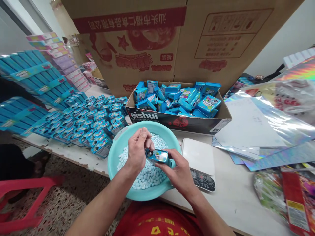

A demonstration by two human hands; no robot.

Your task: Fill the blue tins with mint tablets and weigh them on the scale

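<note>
Above the basin, my right hand grips a small blue candy box by its right end, thumb on the near side and fingers on the far side. A dark round opening shows at the box's left end. My left hand is closed beside that opening, fingers curled inward and thumb up. Whatever those fingers hold is hidden. Beneath both hands, a turquoise plastic basin contains many small pale blue candies.
Behind the basin, an open carton holds jumbled blue boxes. Rows of similar boxes stand left, near wrapped stacks. A white scale sits right of the basin, with shiny sheets beyond. A red stool stands lower left.
</note>
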